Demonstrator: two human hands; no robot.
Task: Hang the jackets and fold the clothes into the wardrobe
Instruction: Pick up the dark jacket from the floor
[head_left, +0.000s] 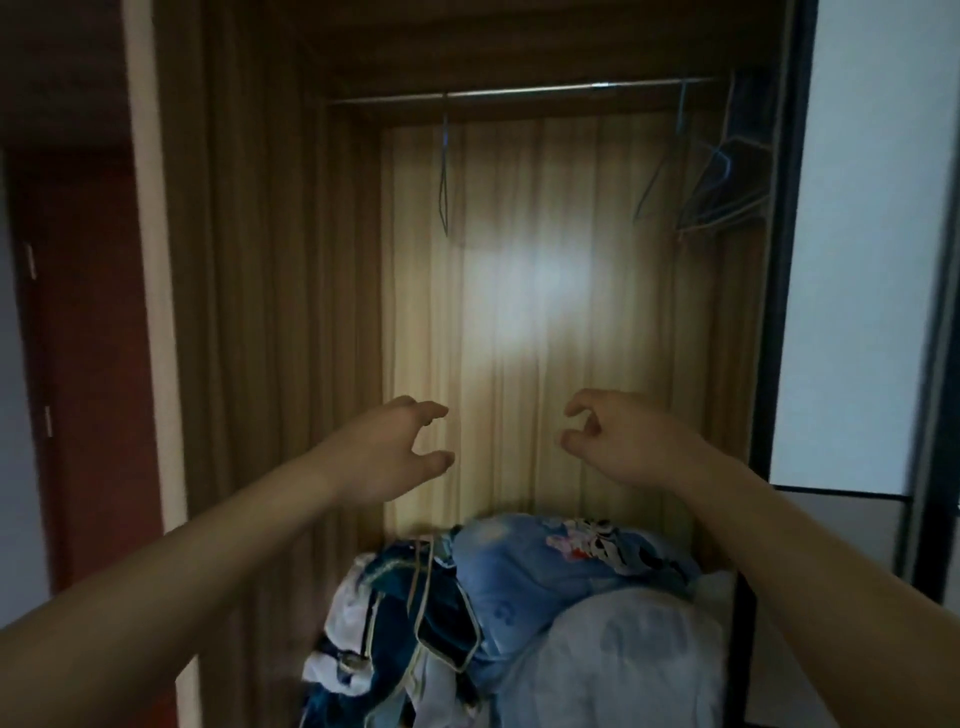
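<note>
Both hands are raised inside the open wardrobe (524, 322), the left hand (395, 447) and right hand (618, 441) half-spread, fingers loosely hooked, holding nothing. The clothes (519, 597) lie heaped below them (blue hangers (711, 182) dangle from the rail (519, 92)).

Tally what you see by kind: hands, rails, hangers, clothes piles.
Hands: 2, left hand, right hand
Rail: 1
Lone hanger: 1
Hanger bunch, too tangled to count singly: 1
Clothes pile: 1
Total: 6
</note>
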